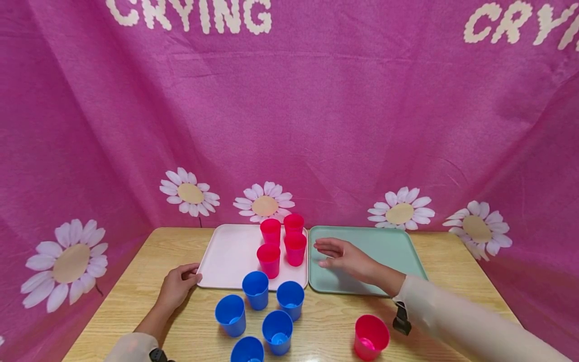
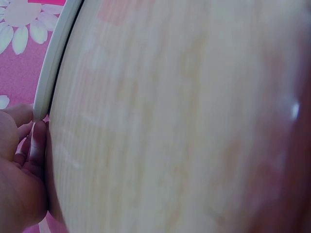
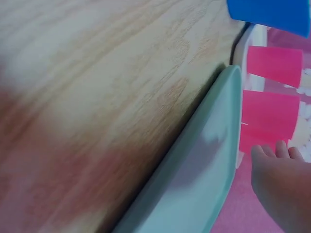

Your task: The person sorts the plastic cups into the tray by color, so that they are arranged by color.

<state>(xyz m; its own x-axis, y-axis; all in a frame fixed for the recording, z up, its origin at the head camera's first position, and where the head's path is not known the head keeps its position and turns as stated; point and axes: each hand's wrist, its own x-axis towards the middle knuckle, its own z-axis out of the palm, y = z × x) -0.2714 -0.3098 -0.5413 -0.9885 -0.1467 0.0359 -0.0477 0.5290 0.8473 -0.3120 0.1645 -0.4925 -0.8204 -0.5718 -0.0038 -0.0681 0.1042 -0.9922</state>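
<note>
At the near left corner of the pale pink tray (image 1: 232, 256), my left hand (image 1: 176, 286) pinches the rim; the left wrist view shows the thumb and fingers meeting at the tray's edge (image 2: 46, 73). Several pinkish-red cups (image 1: 269, 261) stand upright in the right part of that tray. My right hand (image 1: 348, 259) hovers over the green tray (image 1: 393, 251), fingers extended toward the cups and holding nothing. In the right wrist view, the fingertips of the right hand (image 3: 279, 184) overlap the lowest red cup (image 3: 269, 111) area beyond the green rim.
Several blue cups (image 1: 277, 332) stand upright on the wooden table (image 1: 325, 322) in front of the pink tray. A single red cup (image 1: 371, 338) stands nearer me, right of them. Behind the trays, which lie side by side, hangs a magenta cloth (image 1: 316, 125) with daisies.
</note>
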